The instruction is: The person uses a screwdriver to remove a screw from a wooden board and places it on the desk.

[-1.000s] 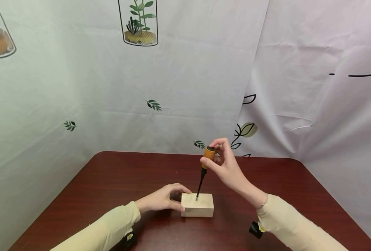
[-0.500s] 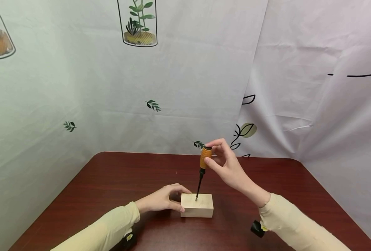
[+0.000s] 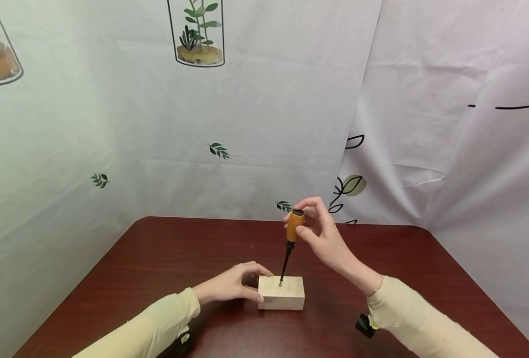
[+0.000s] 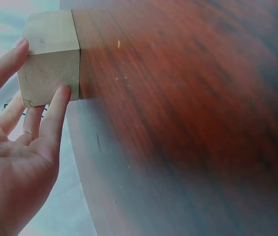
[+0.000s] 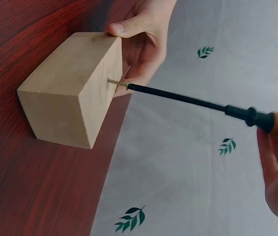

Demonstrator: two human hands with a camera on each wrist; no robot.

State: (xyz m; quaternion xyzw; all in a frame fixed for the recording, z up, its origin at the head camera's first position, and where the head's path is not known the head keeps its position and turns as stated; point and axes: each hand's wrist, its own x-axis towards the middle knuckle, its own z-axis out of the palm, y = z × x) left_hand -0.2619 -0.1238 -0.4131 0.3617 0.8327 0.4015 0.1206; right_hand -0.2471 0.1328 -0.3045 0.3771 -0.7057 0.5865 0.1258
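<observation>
Gripping the orange handle of the screwdriver (image 3: pixel 292 237) near its top, your right hand (image 3: pixel 320 233) sits just right of centre in the head view, thumb and fingertips pinched round the handle. The black shaft runs down and slightly left from there to the wooden block (image 3: pixel 281 292), which lies on the dark red table (image 3: pixel 157 258) in the lower middle of the frame. In the right wrist view the tip meets a screw (image 5: pixel 113 82) that stands partly out of the block's face, its threads still showing between wood and tool.

Your left hand (image 3: pixel 233 283) is at the left end of the block, with the thumb on the near edge and the fingers curled round the far side, holding it in place. The left wrist view shows the same hold from behind in the upper left of the frame: fingertips pressed against the block's end face, palm off the wood.

Behind the table hangs a pale cloth (image 3: pixel 264 109) printed with small green leaves and potted plants, filling the upper part of the head view.
</observation>
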